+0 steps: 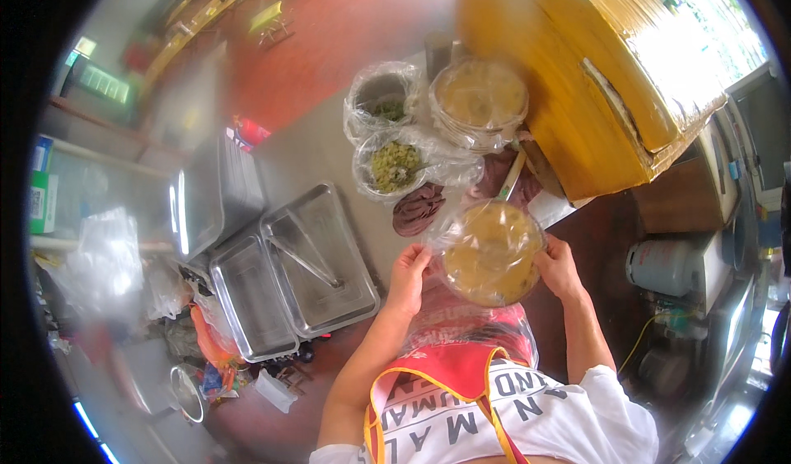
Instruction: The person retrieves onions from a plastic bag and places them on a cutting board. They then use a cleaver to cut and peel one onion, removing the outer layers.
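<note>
Before my chest is a round, tan-yellow dish or its contents under clear plastic (491, 254); which of these it is, I cannot tell. My right hand (561, 267) grips its right edge. On the other side, my left hand (409, 278) pinches the gathered clear plastic, thumb and fingers together. Just beyond lies a folded purplish-brown cloth (419, 209). Behind that stands a plastic-lined bowl of chopped green food (395, 164), and a second lined container (382, 96) has darker greens at its bottom. A similar tan round, plastic-covered, tops a stack (481, 96) farther back.
Stainless steel trays (361, 266) sit at the left of the grey table (296, 155), a metal utensil (303, 255) in one. Stacked trays (232, 186) stand behind. A light-handled tool (511, 176) lies near the yellow wooden cabinet (544, 93). A gas cylinder (658, 267) is at right.
</note>
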{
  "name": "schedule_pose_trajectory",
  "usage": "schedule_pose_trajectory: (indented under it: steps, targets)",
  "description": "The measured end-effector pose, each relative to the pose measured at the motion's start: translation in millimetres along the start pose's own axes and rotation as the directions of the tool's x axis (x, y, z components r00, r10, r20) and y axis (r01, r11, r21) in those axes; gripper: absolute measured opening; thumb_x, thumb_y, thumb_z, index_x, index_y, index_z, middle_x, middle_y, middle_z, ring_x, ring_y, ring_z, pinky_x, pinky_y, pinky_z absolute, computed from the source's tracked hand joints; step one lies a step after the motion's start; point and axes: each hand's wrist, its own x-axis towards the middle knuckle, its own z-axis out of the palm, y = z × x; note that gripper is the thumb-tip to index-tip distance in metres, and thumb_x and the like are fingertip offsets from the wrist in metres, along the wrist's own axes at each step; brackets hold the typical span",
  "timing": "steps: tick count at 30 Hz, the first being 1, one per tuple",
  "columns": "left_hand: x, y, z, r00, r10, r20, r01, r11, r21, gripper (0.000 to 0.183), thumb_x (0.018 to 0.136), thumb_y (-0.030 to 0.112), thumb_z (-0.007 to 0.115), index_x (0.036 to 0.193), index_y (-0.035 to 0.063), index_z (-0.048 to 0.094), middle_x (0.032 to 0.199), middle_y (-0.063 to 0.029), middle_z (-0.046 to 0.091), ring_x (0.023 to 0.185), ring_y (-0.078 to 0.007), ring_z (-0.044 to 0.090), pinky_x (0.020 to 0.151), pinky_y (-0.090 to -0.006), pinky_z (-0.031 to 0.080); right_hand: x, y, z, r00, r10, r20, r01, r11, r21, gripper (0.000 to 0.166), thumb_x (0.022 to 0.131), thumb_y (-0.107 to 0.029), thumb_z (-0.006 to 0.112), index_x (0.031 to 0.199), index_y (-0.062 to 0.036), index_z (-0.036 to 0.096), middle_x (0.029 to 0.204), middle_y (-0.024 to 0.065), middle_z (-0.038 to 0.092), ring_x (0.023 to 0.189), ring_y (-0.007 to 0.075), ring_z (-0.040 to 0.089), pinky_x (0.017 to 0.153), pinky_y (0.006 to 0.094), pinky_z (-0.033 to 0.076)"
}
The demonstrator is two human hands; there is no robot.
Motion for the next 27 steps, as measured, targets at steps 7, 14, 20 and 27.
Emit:
schedule_pose_trajectory:
  steps: [7,14,20,27]
  targets:
    - [-12,-11,46,0.968,0.014,0.249,0.019,0.992,-0.127,0.028,0.096,0.018,0.053,0.118,0.002,0.057,0.112,-0.0085,0.065,0.099,-0.0169,0.063,0.084,-0.0348,0.053,27,-39,4,0.981,-0.032,0.191,-0.045,0.921,0.387,0.029,0.082,-0.004,0.053,0.107,0.0054,0.063,0.093,0.0039,0.066,0.081,0.0097,0.058,0.071,0.024,0.045]
    - [2,-10,54,0.923,-0.133,0.361,0.229,0.944,-0.239,0.022,0.097,0.02,0.05,0.113,0.006,0.057,0.103,-0.0104,0.065,0.087,-0.0164,0.062,0.082,-0.0343,0.049,115,-93,4,0.976,-0.216,-0.041,0.194,0.757,0.624,0.025,0.085,-0.007,0.055,0.106,0.0062,0.06,0.096,0.0095,0.066,0.086,0.0155,0.062,0.072,0.0263,0.049]
    - [-17,-29,26,0.97,-0.181,0.164,0.218,0.943,-0.252,0.024,0.094,0.025,0.056,0.112,0.0086,0.059,0.101,-0.0049,0.064,0.08,-0.013,0.06,0.076,-0.0291,0.05,193,-87,3,0.962,-0.218,-0.164,0.27,0.847,0.457,0.034,0.088,-0.017,0.061,0.116,0.0015,0.055,0.105,0.0096,0.063,0.089,0.021,0.063,0.072,0.033,0.056]
    - [-64,-59,-14,0.981,-0.16,-0.109,0.114,0.932,-0.343,0.026,0.094,0.029,0.056,0.11,0.0095,0.061,0.096,-0.0037,0.062,0.076,-0.0133,0.059,0.07,-0.0269,0.05,209,-77,-6,0.827,-0.562,0.026,0.551,0.8,-0.237,0.049,0.092,-0.024,0.062,0.128,0.0048,0.045,0.115,0.0229,0.057,0.107,0.0329,0.058,0.093,0.04,0.051]
